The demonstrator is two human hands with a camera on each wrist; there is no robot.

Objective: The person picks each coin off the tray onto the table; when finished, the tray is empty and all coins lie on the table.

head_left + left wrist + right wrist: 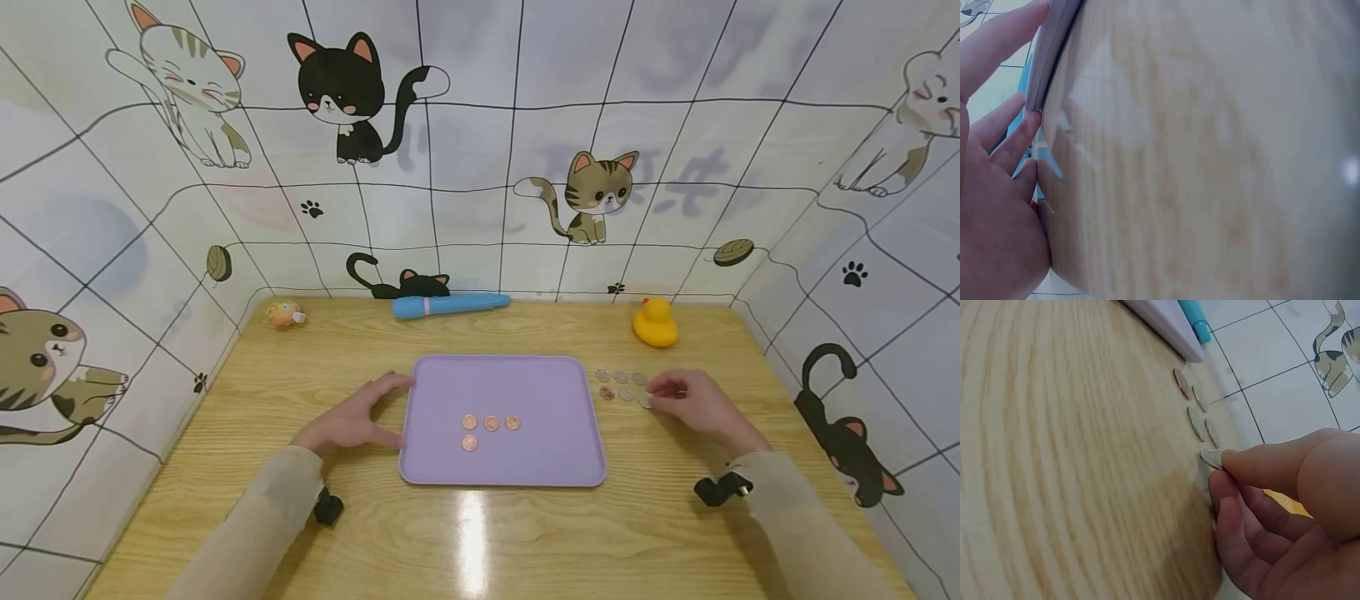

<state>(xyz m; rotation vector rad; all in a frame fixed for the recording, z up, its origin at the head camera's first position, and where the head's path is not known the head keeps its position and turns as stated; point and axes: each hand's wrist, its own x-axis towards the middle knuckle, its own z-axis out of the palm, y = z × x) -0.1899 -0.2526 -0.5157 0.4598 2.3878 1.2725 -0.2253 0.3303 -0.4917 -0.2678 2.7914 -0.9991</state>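
A purple tray point(543, 392) lies flat on the wooden table, with several copper coins point(491, 423) on it: three in a row and one in front of the leftmost. My left hand point(352, 422) is at the tray's left edge, thumb and fingers spread, fingertips right at the rim. To the right of the tray, my right hand point(697, 406) pinches a silver coin point(1212, 459) between thumb and fingers, the coin tilted close over the table. Beside it lie two short rows of coins, mostly silver point(621, 377), with one brownish coin point(607, 393) nearest the tray.
Along the back of the table are a small orange toy point(286, 314), a blue pen-shaped object point(450, 305) and a yellow rubber duck point(656, 323). Cat-printed sheeting point(480, 150) rises behind and on both sides of the table.
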